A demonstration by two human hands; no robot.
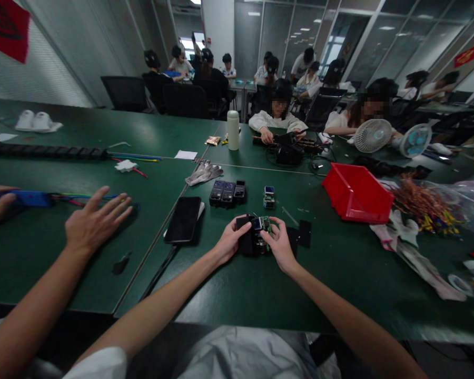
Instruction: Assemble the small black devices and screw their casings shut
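Observation:
Near the table's front middle, my left hand (229, 241) grips a black casing (246, 243) by its left side, thumb on top. My right hand (281, 243) holds a green circuit board (265, 225) with a small screen against the casing's right side. Flat black pieces (305, 233) lie just right of my right hand. Beyond my hands a second small board (269, 197) rests on the table, and several black modules (227, 192) stand together to its left. How far the held board sits inside the casing cannot be made out.
A phone (184, 220) lies left of my hands, a glove (204, 173) beyond it. At right are a red bin (357, 193), copper wires (414, 202) and gloves (418, 258). A bottle (233, 130) stands farther back. A co-worker's hands (87, 223) are at left; another person sits opposite.

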